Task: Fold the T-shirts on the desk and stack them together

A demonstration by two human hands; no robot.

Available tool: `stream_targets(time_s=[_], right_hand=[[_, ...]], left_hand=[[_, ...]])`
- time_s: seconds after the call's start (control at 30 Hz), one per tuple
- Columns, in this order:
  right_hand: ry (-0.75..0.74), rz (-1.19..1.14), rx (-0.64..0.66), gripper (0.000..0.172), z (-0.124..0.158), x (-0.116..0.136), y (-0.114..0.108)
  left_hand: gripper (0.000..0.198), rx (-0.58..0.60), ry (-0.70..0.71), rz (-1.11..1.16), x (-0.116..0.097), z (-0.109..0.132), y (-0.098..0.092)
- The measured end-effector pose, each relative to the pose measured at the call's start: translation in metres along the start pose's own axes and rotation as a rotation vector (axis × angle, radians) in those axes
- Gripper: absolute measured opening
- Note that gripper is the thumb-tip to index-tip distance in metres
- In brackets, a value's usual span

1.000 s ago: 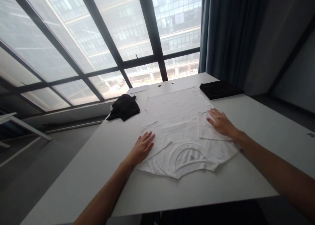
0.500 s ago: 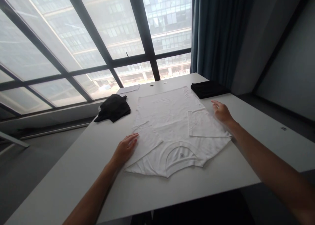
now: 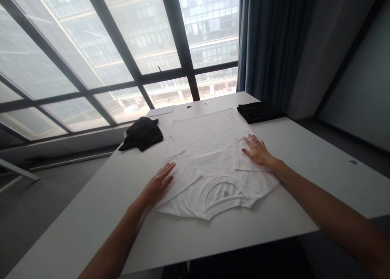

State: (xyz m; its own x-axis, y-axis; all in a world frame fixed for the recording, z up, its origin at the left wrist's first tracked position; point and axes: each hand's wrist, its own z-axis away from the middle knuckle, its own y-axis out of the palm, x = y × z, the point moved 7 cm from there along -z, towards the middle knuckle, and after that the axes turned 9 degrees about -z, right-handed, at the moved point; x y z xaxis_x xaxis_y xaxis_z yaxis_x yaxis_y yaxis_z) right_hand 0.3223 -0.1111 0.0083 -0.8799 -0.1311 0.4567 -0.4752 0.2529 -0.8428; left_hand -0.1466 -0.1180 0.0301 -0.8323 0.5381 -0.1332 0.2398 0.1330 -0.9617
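White table [image 3: 304,149] by the big window [image 3: 122,47], white t-shirt [image 3: 210,149] laid out on it, left hand [image 3: 158,184] and right hand [image 3: 257,152] both splayed flat, pinning its folded-in sleeves [image 3: 184,169] down

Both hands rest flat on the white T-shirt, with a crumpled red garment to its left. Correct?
No. The head view shows the crumpled garment left of the white T-shirt is black, not red. The left hand and right hand do rest on it.

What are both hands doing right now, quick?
Left hand: open, flat on the white cotton T-shirt, holding nothing.
Right hand: open, flat on its folded sleeve, holding nothing.
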Motion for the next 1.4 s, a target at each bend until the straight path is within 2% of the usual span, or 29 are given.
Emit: stream_targets(time_s=[0.07,0.1,0.2,0.27,0.47,0.67,0.77,0.87,1.0,1.13,1.3,1.4], right_hand=[[0.006,0.099,0.169,0.065,0.006,0.003,0.023],[0.000,0.124,0.200,0.064,0.007,0.003,0.028],[-0.013,0.133,0.154,0.064,0.006,-0.001,0.027],[-0.013,0.123,0.132,0.063,0.003,-0.004,0.022],[0.002,0.167,0.227,0.062,0.006,-0.005,0.025],[-0.040,0.172,0.180,0.061,0.007,0.004,0.021],[-0.061,0.152,0.158,0.061,0.006,0.009,0.022],[-0.064,0.150,0.191,0.061,0.006,0.009,0.028],[-0.055,0.146,0.220,0.061,0.006,0.006,0.033],[-0.055,0.136,0.214,0.060,0.005,0.005,0.031],[-0.081,0.096,0.182,0.057,0.004,0.010,0.026],[-0.108,0.047,0.102,0.053,0.001,0.012,0.015]], left_hand=[[0.063,0.151,0.060,-0.054,-0.006,0.003,0.015],[0.062,0.199,0.072,-0.074,-0.007,0.004,0.019],[0.061,0.246,0.077,-0.096,-0.007,0.006,0.023],[0.062,0.242,0.075,-0.106,-0.006,0.007,0.022],[0.058,0.255,0.069,-0.158,-0.003,0.010,0.026],[0.058,0.251,0.071,-0.186,-0.005,0.012,0.024],[0.058,0.204,0.056,-0.168,-0.005,0.010,0.020],[0.060,0.166,0.043,-0.162,-0.003,0.009,0.018],[0.062,0.252,0.031,-0.142,0.001,0.012,0.027],[0.062,0.256,0.029,-0.122,0.003,0.012,0.028],[0.060,0.207,0.034,-0.123,0.001,0.012,0.023],[0.055,0.105,0.071,-0.102,-0.008,0.009,0.011]])
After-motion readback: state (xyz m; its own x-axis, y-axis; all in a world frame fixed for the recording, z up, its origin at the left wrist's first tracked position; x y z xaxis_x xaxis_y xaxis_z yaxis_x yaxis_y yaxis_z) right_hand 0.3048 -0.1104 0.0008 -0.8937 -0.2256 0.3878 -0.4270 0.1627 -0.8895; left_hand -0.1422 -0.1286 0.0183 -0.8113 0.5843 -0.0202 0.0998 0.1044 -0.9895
